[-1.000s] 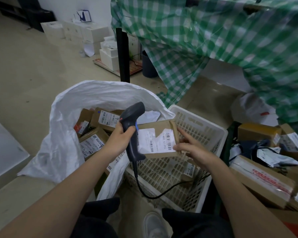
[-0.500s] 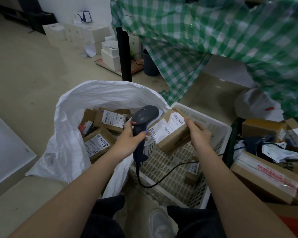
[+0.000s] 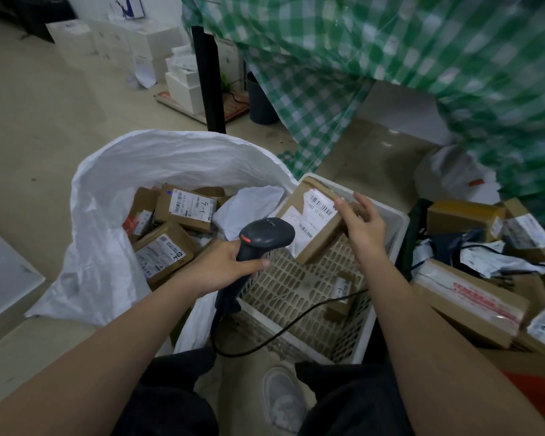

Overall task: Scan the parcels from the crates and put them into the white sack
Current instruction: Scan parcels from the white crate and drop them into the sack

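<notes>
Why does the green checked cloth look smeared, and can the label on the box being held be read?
Head view: the checked cloth is motion-blurred toward the right edge; the held box shows clear barcode stripes, its small print too soft to read; wide-angle bending curves the floor; lighting is dim and even.

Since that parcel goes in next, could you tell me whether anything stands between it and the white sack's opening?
Nothing visible blocks it. The parcel in the right hand sits just right of the white sack, whose mouth gapes open; the scanner lies lower, nearer the person.
</notes>
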The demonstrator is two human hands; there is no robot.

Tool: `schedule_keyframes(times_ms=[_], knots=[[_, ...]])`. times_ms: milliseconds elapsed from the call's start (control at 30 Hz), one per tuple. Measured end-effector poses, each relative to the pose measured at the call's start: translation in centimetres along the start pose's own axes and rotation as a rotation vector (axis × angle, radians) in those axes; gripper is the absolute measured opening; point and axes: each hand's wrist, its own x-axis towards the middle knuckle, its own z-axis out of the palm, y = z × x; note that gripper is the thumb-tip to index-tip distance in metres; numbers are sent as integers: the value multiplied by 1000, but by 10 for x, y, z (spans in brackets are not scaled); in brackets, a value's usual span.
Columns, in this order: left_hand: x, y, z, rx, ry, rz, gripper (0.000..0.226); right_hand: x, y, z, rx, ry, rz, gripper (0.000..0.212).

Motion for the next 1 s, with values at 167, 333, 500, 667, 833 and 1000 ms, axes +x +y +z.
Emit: schedule_keyframes(times_ms=[167,333,500,667,833,1000], knots=[[4,-4,9,36,-34,33,38,3,2,-4,12,-8,-24,57],[7,-1,15,73,-17,69,10,6,4,-7,-6,-15,-53,57],[10,-4,13,95,-1,91,26,6,1,-8,-3,-9,-68,57],[10,-2,14,121,21,109,25,4,-4,-12,-9,-33,-88,56],[12,-5,15,125,19,121,28,4,-7,-12,-13,-27,-117,51],[10,-1,15,139,30,121,25,2,-8,-11,-27,-46,-113,51]])
